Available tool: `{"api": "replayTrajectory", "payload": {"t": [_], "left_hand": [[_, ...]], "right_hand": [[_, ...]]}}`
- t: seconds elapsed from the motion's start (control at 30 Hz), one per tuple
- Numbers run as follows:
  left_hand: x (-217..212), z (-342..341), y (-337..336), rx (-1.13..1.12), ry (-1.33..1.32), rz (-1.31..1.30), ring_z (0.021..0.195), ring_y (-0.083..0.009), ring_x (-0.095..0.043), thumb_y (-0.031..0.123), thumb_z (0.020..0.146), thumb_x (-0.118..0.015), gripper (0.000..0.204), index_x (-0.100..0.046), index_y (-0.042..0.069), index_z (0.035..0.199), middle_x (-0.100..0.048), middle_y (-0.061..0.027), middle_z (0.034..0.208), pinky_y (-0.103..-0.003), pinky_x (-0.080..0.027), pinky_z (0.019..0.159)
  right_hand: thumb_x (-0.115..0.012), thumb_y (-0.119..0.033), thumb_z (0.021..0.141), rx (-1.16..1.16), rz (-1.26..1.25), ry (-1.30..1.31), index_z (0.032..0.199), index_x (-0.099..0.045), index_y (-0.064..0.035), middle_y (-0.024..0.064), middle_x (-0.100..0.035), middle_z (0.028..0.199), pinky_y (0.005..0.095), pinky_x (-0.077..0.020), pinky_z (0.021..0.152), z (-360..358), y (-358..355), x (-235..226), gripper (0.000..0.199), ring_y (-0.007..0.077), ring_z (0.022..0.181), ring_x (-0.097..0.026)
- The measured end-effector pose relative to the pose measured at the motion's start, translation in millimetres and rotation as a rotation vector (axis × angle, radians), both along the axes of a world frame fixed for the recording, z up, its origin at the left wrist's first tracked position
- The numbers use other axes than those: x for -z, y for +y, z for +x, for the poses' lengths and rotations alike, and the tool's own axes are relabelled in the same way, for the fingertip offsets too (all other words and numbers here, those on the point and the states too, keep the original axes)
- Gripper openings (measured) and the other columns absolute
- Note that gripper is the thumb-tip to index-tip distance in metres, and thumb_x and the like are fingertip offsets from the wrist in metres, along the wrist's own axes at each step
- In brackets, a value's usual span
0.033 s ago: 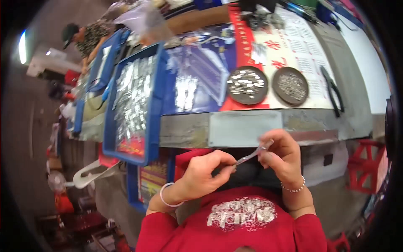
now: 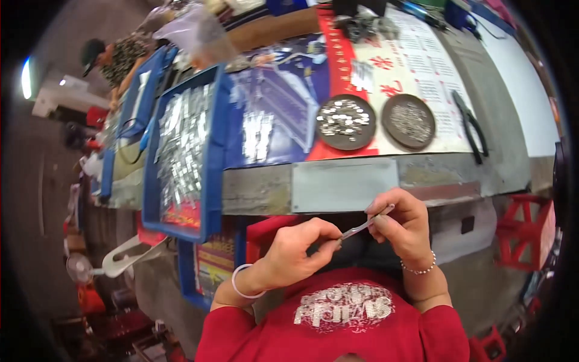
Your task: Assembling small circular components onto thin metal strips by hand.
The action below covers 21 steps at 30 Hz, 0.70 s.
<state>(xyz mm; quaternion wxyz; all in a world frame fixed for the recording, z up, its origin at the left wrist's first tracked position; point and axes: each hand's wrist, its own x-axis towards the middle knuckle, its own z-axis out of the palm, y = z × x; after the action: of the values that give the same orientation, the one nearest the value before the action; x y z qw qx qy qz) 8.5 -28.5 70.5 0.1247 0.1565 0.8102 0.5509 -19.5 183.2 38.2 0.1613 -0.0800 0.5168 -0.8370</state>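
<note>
A slim, silvery metal strip [image 2: 363,227] is held between my two hands in front of my red shirt, slanting up to the right. Thumb and fingertips of my left hand [image 2: 298,248] pinch its lower end. At its upper end, my right hand [image 2: 401,224] has thumb and index finger closed on it, the tip sticking out past them. Beyond my hands, a pale metal plate [image 2: 344,184] lies at the bench's front edge. Past it stand a round dish of shiny small metal parts [image 2: 346,122] and another of fine small parts [image 2: 409,122].
A blue tray [image 2: 215,151] full of silvery strips overhangs the bench front at left. More strips [image 2: 257,136] lie on a blue sheet. Pliers [image 2: 470,127] with dark handles lie at right. A red stool [image 2: 526,232] stands at right; another person [image 2: 123,60] sits far left.
The view has shifted slightly, so the bench things sit a little further left. My right index finger, blurred before, now rests closed along the strip. The left hand keeps its pinch.
</note>
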Motion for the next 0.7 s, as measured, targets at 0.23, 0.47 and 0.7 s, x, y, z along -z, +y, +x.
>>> {"api": "replayTrajectory", "payload": {"t": [0.23, 0.47, 0.7], "left_hand": [[22, -18, 35, -0.050, -0.276, 0.709, 0.088, -0.0204, -0.064, -0.003, 0.088, -0.053, 0.022, -0.050, -0.007, 0.109, -0.061, -0.0151, 0.095, -0.031, -0.053, 0.079], [48, -35, 43, -0.123, -0.224, 0.855, 0.087, -0.0153, -0.057, 0.009, 0.088, -0.059, 0.019, -0.059, -0.005, 0.101, -0.056, -0.0080, 0.091, -0.027, -0.047, 0.076], [62, -28, 33, -0.108, -0.495, 0.948, 0.089, -0.0179, -0.058, 0.015, 0.092, -0.055, 0.018, -0.057, -0.001, 0.100, -0.058, -0.0083, 0.088, -0.029, -0.046, 0.079]], "right_hand": [[-0.055, -0.001, 0.087, 0.124, -0.245, -0.253, 0.086, -0.053, -0.0013, 0.0069, -0.057, 0.063, 0.0202, -0.0371, 0.041, -3, 19, 13, 0.002, 0.0088, 0.044, -0.047], [-0.054, -0.008, 0.091, -0.016, -0.266, -0.321, 0.090, -0.052, -0.0018, 0.0105, -0.060, 0.067, 0.0208, -0.0392, 0.039, 2, -5, 27, 0.006, 0.0102, 0.043, -0.050], [-0.059, -0.006, 0.084, -0.070, 0.625, 0.291, 0.082, -0.060, 0.0016, 0.0059, -0.061, 0.071, 0.0235, -0.0478, 0.059, -9, 12, 25, 0.008, 0.0104, 0.066, -0.060]]}}
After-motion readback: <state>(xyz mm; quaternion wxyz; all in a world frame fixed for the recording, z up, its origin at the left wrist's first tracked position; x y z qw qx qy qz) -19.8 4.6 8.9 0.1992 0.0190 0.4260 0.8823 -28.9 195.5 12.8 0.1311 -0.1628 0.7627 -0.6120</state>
